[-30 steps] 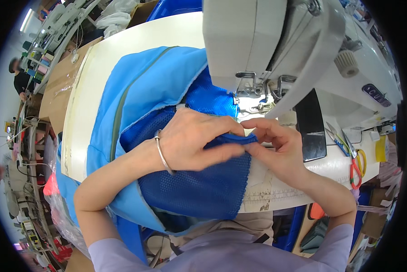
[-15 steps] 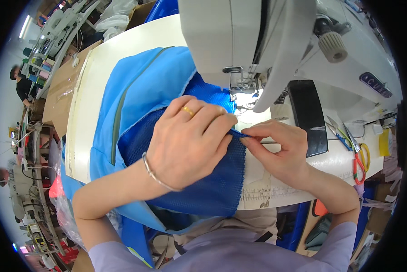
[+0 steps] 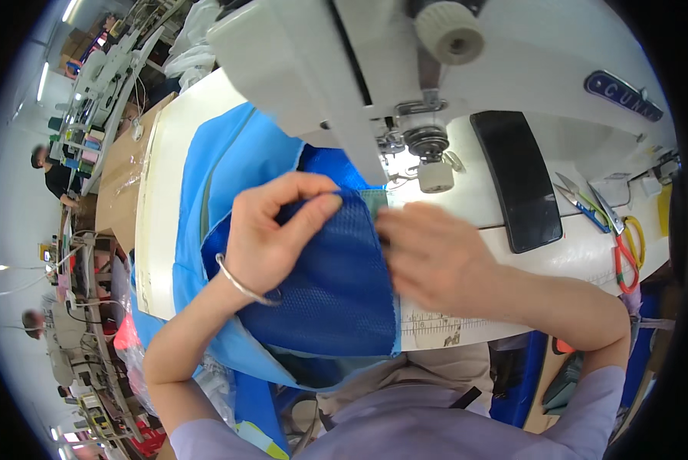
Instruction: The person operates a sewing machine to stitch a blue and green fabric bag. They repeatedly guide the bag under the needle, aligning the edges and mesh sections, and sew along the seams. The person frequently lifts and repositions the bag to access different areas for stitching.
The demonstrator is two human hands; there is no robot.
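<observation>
One light blue fabric panel point(image 3: 244, 165) lies left on the white table point(image 3: 157, 245). Next, left hand point(image 3: 271, 230): thumb and index finger pinch the far edge of the dark blue mesh point(image 3: 329, 299), which spreads over the table's near middle, nearer than the sewing machine point(image 3: 512, 65). A greenish strip point(image 3: 373, 202) shows at the mesh's far right corner. Right hand point(image 3: 440, 257): blurred, at the mesh's right edge; grip cannot be told. Farther right: black slab point(image 3: 516, 180), then scissors point(image 3: 616, 229) with red and yellow handles.
</observation>
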